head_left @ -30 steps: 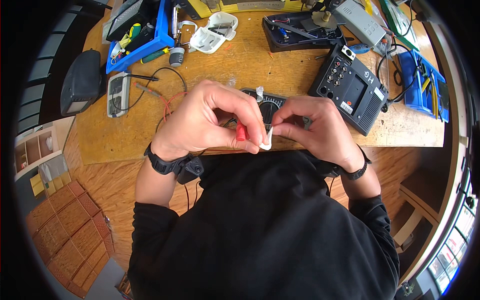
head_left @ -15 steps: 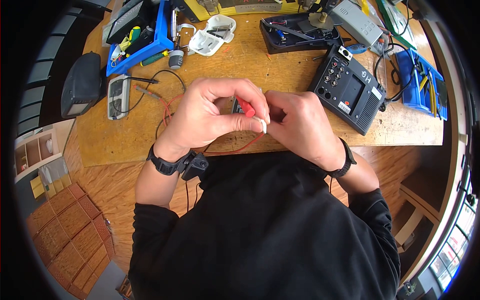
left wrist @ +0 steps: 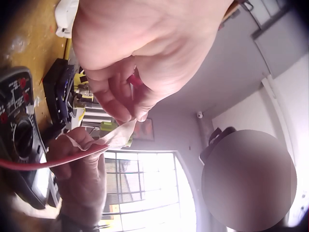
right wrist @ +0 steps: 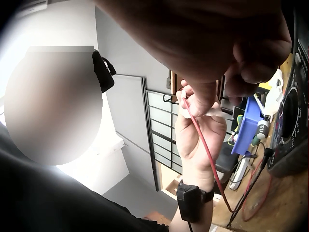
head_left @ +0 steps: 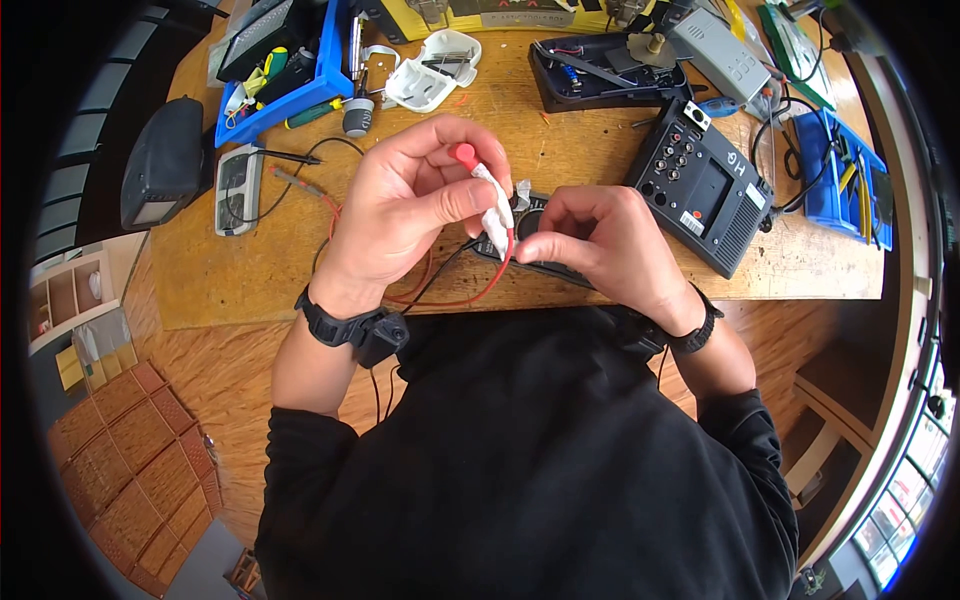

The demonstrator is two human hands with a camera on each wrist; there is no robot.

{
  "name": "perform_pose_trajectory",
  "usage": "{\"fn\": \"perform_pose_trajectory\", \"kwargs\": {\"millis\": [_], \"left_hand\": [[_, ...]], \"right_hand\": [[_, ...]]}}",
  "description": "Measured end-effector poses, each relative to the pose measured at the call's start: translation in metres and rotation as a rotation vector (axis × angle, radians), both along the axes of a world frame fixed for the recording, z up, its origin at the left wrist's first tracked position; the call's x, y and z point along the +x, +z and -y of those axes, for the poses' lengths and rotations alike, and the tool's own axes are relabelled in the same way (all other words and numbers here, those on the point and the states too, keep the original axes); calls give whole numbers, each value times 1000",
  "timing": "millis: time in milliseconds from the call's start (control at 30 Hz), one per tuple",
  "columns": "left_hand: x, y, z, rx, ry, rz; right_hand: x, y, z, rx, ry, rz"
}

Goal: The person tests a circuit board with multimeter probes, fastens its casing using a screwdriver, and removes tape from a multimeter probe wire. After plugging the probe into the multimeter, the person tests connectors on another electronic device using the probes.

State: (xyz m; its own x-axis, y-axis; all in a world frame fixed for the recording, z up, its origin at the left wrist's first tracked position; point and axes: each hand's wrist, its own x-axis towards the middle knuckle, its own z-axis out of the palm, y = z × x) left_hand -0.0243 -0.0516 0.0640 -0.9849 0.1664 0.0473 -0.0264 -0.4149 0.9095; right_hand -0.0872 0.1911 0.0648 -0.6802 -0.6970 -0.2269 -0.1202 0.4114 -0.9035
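Observation:
My left hand (head_left: 400, 205) pinches a red multimeter test probe (head_left: 465, 153) between thumb and fingers. A crumpled white strip, like tissue or tape (head_left: 497, 225), is wrapped along the probe, and the red lead (head_left: 490, 293) loops down from its lower end. Close by on the right is my right hand (head_left: 610, 240), its thumb stretched toward the strip's lower end. In the right wrist view that thumb (right wrist: 205, 94) stands apart from the loosely curled fingers. Partly hidden behind both hands, a black multimeter (left wrist: 21, 135) with a round dial lies on the bench.
A handheld meter (head_left: 237, 190) lies at left on the wooden bench (head_left: 230, 290). Behind are a blue tool bin (head_left: 330, 70), an opened white case (head_left: 415, 90) and a black tray of parts (head_left: 560, 95). A black device (head_left: 700, 190) and another blue bin (head_left: 825, 185) occupy the right.
My left hand has turned and lifted, bringing the wrapped probe and its lead into view. My right hand moved in against the strip, then drew slightly away to the right.

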Motion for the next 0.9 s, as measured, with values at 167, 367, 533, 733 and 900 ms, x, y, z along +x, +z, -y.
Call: {"fn": "perform_pose_trajectory", "kwargs": {"millis": [167, 367, 533, 733, 900], "left_hand": [[1, -4, 4, 163, 5, 5], [7, 9, -9, -122, -53, 73], [8, 11, -18, -98, -224, 95], [7, 7, -21, -86, -270, 80], [3, 19, -17, -163, -382, 188]], "right_hand": [[-5, -20, -15, -330, 3, 421], [1, 2, -12, -527, -158, 117], [-13, 35, -16, -493, 46, -372], [-29, 31, -17, -441, 412, -848], [-27, 22, -24, -374, 432, -945]]}}
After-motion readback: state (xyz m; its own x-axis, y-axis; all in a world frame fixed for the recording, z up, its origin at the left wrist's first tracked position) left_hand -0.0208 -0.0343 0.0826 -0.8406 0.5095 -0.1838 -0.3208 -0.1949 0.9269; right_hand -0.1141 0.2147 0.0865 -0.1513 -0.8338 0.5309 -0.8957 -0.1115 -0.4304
